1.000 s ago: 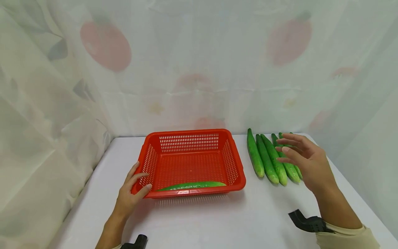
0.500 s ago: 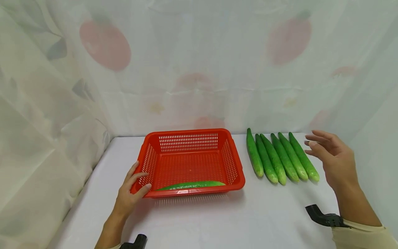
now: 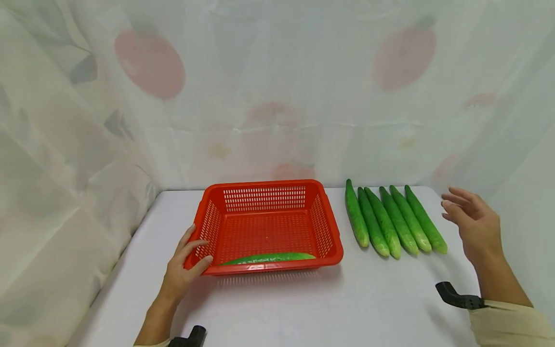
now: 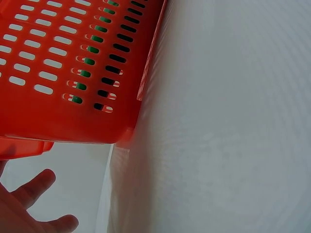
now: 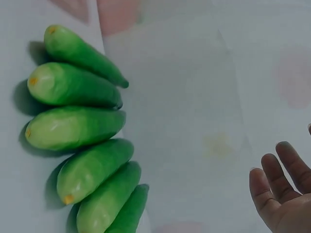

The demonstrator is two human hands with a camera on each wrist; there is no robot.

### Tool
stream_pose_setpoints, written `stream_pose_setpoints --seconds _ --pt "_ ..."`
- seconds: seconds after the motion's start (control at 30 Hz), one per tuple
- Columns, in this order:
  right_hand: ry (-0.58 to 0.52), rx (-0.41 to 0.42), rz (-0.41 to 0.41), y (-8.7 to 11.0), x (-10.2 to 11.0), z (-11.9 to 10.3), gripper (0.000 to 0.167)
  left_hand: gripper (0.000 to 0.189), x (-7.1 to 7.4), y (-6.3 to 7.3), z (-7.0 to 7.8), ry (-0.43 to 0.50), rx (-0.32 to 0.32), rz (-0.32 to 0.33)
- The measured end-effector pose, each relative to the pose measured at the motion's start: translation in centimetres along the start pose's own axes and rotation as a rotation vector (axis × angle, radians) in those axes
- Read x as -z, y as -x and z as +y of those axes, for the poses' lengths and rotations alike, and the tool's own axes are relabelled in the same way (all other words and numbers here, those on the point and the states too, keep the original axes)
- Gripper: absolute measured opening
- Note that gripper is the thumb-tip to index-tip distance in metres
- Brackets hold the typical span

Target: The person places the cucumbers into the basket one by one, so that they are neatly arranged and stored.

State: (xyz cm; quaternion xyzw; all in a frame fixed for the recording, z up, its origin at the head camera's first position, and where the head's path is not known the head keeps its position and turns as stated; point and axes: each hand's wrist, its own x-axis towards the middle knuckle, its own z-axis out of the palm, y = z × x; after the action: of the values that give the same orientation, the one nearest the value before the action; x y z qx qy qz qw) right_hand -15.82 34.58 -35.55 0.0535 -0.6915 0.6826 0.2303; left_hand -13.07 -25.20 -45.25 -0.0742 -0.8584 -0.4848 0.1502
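My left hand point(image 3: 181, 264) rests on the front left corner of a red plastic basket point(image 3: 272, 268), its thumb and a finger lying over the rim. Spread fingers of that hand show below the basket wall in the left wrist view. One green cucumber point(image 3: 269, 259) lies inside along the front wall, partly hidden by the rim. My right hand point(image 3: 474, 226) is held in the air at the right with loosely bent fingers and nothing in it. Left of it, several cucumbers point(image 5: 75, 128) lie side by side in a slanted row.
The white table point(image 3: 321, 308) carries the basket and the cucumber row. A pale printed curtain point(image 3: 269, 72) hangs behind its far edge, and more sheeting point(image 3: 56, 202) hangs at the left. A black wrist camera mount point(image 3: 459, 296) sits on the right wrist.
My right hand has moved right, off the cucumbers it partly covered, so the whole row shows. My left hand, the basket and the cucumbers have stayed in place.
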Motion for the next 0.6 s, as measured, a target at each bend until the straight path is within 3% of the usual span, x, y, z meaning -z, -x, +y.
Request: stream_pose_setpoints --seconds 0.27,0.6 --pt "0.393 -0.171 0.014 0.0 1.9 1.8 0.047 0.035 0.0 0.0 -0.2 0.021 -0.005 -0.003" --pt "0.463 -0.289 0.015 -0.2 3.6 5.1 0.052 0.035 0.0 0.0 -0.2 0.027 0.000 -0.009"
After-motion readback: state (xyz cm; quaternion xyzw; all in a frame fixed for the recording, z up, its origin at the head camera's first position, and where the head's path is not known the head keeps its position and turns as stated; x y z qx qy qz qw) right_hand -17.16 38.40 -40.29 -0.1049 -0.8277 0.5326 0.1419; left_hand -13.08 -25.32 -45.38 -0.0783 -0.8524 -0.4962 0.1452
